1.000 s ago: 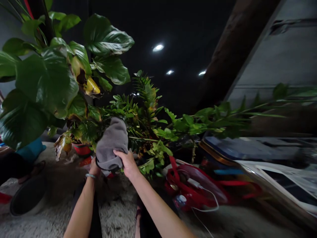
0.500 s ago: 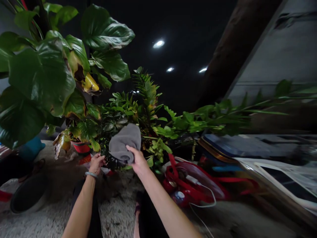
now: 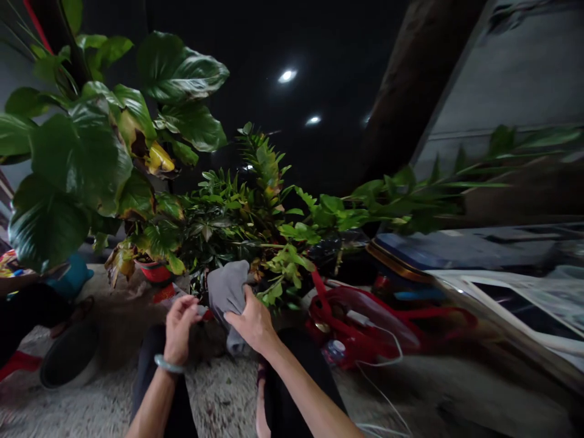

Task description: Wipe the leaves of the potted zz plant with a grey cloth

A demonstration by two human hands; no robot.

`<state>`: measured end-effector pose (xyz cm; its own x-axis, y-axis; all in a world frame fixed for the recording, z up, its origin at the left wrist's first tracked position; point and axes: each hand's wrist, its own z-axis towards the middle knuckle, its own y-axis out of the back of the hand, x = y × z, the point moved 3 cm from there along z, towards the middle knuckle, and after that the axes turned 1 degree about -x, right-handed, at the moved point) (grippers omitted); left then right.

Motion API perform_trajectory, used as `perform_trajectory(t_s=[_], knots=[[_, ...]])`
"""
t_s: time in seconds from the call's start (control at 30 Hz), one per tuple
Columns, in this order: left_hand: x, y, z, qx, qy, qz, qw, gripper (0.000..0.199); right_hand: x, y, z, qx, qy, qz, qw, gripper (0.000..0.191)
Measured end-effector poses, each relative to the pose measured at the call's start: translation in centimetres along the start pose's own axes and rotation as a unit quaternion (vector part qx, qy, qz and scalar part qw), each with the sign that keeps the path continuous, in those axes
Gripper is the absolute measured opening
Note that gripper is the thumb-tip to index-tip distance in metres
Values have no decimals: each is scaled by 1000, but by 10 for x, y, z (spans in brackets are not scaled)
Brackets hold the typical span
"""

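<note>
A grey cloth (image 3: 227,289) hangs in front of the plants, pinched between the thumb and fingers of my right hand (image 3: 253,321). Its lower end droops between my knees. My left hand (image 3: 181,325), with a pale bracelet at the wrist, is raised just left of the cloth, apart from it. Its thumb and fingertips are drawn together, and something small and pale may be at the tips, too small to name. Behind the hands stand leafy green plants (image 3: 264,176) and a red pot (image 3: 155,272).
To the right lie a red bag (image 3: 365,328) with a white cable and a bottle (image 3: 335,350), beside a white-framed panel (image 3: 524,316). At the left are a dark basin (image 3: 70,356), a blue object (image 3: 70,277) and another person's dark-clothed leg (image 3: 39,310).
My right hand has lowered the cloth, which now hangs longer and narrower. My left hand has moved slightly down and nearer to me. The view has shifted a little.
</note>
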<state>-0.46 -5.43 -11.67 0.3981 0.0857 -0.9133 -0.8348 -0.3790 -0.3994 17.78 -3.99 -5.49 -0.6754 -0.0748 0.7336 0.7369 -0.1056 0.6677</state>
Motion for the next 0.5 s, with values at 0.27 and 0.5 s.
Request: perform_trajectory(t_s=[0.27, 0.5], knots=[[11, -30, -64, 44, 87, -166, 981, 53, 57, -20, -53, 105, 263, -125, 951, 78], [-9, -30, -75, -14, 124, -197, 973, 38, 39, -15, -66, 159, 338, -35, 927, 89]])
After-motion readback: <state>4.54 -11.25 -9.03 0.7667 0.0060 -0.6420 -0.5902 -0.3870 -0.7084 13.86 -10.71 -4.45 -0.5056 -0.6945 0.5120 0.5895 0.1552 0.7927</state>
